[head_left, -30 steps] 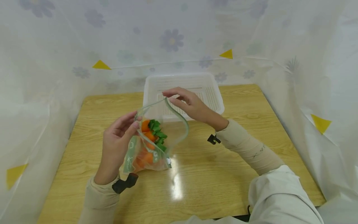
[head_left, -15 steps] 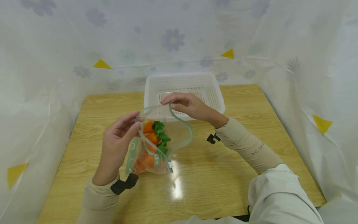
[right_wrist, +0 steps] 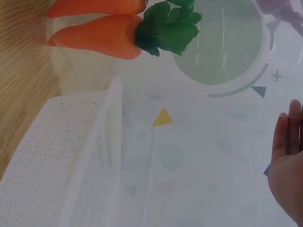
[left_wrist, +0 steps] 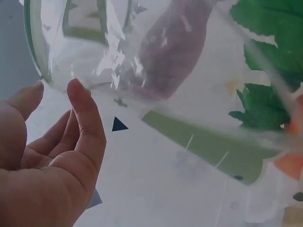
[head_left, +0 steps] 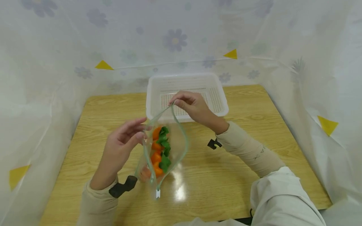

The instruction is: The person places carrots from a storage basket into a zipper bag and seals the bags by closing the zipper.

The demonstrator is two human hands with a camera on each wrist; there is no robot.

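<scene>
Above the middle of the table (head_left: 85,125), the left hand (head_left: 121,147) is raised palm-up, fingertips pinching the near lip of a clear plastic zip bag (head_left: 161,153) of orange carrots (head_left: 155,157) with green tops. The right hand (head_left: 192,105) arches from the far side, fingers curled, pinching the opposite lip. Behind stands a white perforated basket (head_left: 217,94).

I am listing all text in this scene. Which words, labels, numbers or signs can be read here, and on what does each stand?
Bag: green printed panel with thin lines, no letters readable.
Bag, right wrist view: green disc with a "+" sign and a small triangle beside it; no words readable.
Right sleeve: a small dark mark, too small to read.
Basket: no text.
</scene>
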